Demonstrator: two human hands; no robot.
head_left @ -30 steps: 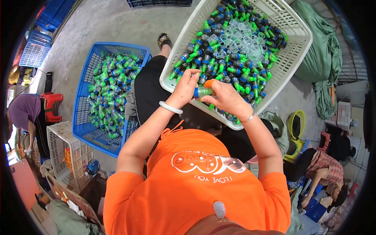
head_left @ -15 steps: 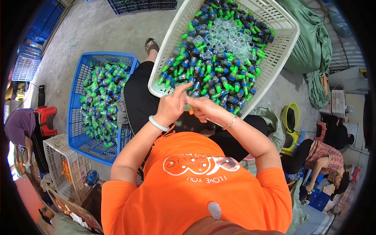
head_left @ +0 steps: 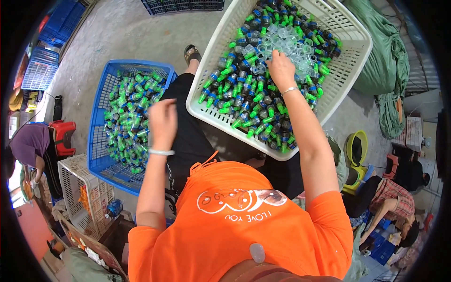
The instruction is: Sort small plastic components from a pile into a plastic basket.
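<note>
My right hand [head_left: 282, 70] reaches into the white plastic basket [head_left: 202, 82], over a heap of small clear plastic cups [head_left: 289, 40]. Its thumb and fingers are apart, the tips among the cups, and nothing shows held. Around the cups lie many small dark bottle-like pieces with blue bands and bright green tips [head_left: 244, 84]. My left hand [head_left: 163, 123] is beside the right edge of a blue plastic basket [head_left: 99, 103], which holds many similar green-tipped pieces [head_left: 131, 120]. Motion smears its fingers, so whether it holds anything cannot be made out.
Large green sacks [head_left: 376, 56] stand beyond the white basket. At the left, a person in purple [head_left: 30, 145] bends near a red stool [head_left: 62, 136] and white crates [head_left: 77, 181]. Another person in a plaid shirt [head_left: 392, 197] works at the right, near a yellow container [head_left: 357, 148].
My hands, together by the white basket's near edge before, have separated. The right went forward onto the clear cups; the left swung left toward the blue basket. An orange bit at the fingers no longer shows.
</note>
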